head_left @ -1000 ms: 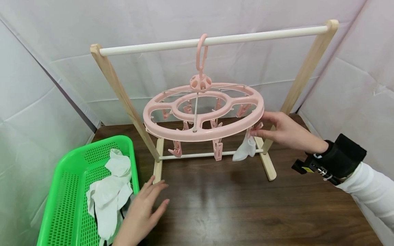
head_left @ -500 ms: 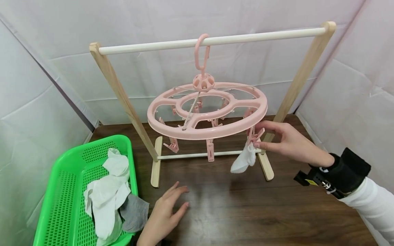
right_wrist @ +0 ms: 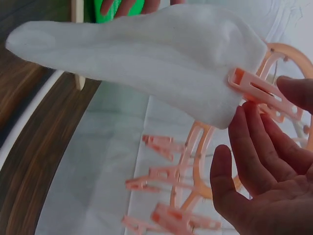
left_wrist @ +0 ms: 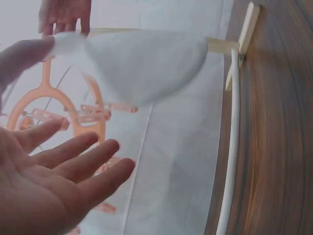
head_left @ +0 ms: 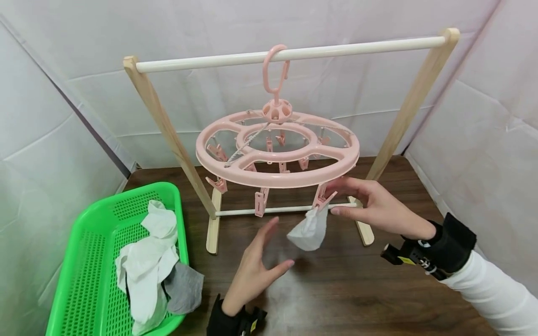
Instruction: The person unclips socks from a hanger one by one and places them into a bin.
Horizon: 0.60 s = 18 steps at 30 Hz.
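Observation:
A white sock (head_left: 310,229) hangs from a pink clip (head_left: 322,197) on the front right of a round pink clip hanger (head_left: 277,179). My right hand (head_left: 374,205) is at this clip. In the right wrist view its fairly straight fingers touch the clip from below, with the thumb (right_wrist: 296,92) by its handle end. My left hand (head_left: 252,273) holds nothing, its fingers spread and thumb apart, left of the sock. In the left wrist view the thumb overlaps the sock's edge; contact cannot be told.
The hanger hooks over a white rod (head_left: 344,50) on a wooden stand (head_left: 168,130). A green basket (head_left: 80,233) at left contains white socks (head_left: 147,266); a grey sock (head_left: 183,287) lies over its rim. Other pink clips (head_left: 260,201) dangle from the ring.
The hanger has turned, bringing the clip and white sock leftward and nearer. My right hand has moved left with them. My left hand has moved right from the basket toward the sock.

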Each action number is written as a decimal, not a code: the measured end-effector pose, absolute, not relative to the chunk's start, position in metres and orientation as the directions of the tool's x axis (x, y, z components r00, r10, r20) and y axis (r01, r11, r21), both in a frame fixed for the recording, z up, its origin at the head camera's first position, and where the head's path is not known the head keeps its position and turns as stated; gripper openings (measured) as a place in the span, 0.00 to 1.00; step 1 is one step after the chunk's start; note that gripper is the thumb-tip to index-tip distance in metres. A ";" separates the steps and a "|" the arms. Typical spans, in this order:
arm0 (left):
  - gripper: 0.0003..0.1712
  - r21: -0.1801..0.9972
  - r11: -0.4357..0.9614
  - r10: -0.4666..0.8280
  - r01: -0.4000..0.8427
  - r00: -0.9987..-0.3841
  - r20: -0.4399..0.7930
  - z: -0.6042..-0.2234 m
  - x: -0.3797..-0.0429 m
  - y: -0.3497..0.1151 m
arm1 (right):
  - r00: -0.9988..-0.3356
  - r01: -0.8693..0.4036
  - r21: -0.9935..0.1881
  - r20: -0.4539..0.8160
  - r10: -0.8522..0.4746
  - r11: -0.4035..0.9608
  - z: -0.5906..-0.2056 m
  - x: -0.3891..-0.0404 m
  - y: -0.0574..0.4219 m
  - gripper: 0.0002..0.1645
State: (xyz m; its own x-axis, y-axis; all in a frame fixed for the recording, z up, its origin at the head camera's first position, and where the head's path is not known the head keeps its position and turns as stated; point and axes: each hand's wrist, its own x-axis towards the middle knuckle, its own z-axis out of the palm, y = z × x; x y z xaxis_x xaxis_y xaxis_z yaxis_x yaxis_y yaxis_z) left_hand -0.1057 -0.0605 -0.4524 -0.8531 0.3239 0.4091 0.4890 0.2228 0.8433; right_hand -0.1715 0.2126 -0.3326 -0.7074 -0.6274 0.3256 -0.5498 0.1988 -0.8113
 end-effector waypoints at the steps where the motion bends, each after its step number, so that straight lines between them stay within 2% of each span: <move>1: 0.52 0.850 0.196 0.327 0.489 -0.850 0.414 -0.452 -0.109 -0.057 | -0.708 -0.545 -0.818 0.332 -0.624 0.184 -0.334 -0.171 0.211 0.23; 5: 0.60 0.863 0.117 0.348 0.492 -0.834 0.428 -0.450 -0.121 -0.043 | -0.722 -0.532 -0.832 0.351 -0.596 0.155 -0.342 -0.169 0.204 0.24; 10: 0.61 0.864 0.023 0.376 0.503 -0.805 0.458 -0.448 -0.127 -0.025 | -0.757 -0.537 -0.821 0.366 -0.541 0.194 -0.347 -0.163 0.197 0.22; 14: 0.54 0.848 0.011 0.353 0.530 -0.795 0.493 -0.451 -0.128 -0.013 | -0.777 -0.532 -0.821 0.375 -0.506 0.209 -0.348 -0.159 0.193 0.21; 18: 0.37 0.820 0.072 0.301 0.568 -0.796 0.525 -0.455 -0.124 -0.005 | -0.768 -0.549 -0.811 0.396 -0.503 0.201 -0.348 -0.156 0.191 0.22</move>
State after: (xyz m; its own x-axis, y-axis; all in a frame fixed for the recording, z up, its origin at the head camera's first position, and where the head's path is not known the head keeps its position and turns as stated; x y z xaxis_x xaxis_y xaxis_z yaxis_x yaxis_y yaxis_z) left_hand -0.1244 -0.0055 -0.4548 -0.7960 0.3010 0.5251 0.5680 0.0719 0.8199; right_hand -0.1557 0.1909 -0.3478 -0.7685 -0.5028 0.3958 -0.5491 0.2006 -0.8113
